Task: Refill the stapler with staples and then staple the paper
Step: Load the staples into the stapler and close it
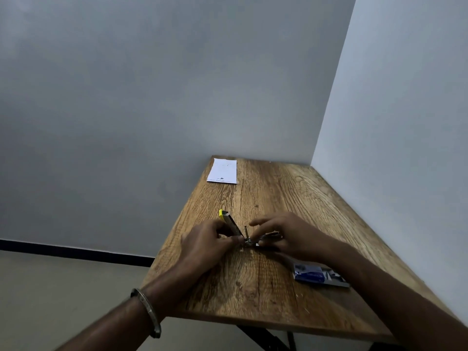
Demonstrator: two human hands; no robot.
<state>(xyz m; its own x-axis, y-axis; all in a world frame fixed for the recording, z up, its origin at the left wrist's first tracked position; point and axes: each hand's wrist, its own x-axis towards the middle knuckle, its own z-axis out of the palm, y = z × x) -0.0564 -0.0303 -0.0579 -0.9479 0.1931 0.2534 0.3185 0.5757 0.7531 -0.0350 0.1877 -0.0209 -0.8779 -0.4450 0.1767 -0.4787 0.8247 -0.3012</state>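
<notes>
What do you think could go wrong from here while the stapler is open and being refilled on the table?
Both hands work close around the open stapler: the left hand holds it by the hinge while the right hand works at the metal parts, so a finger might get pinched if the raised top snaps down. The staple box lies near the right forearm and could be knocked. The paper sits far off by the table corner.

Paper (222, 171) behind stapler (231, 222)
</notes>
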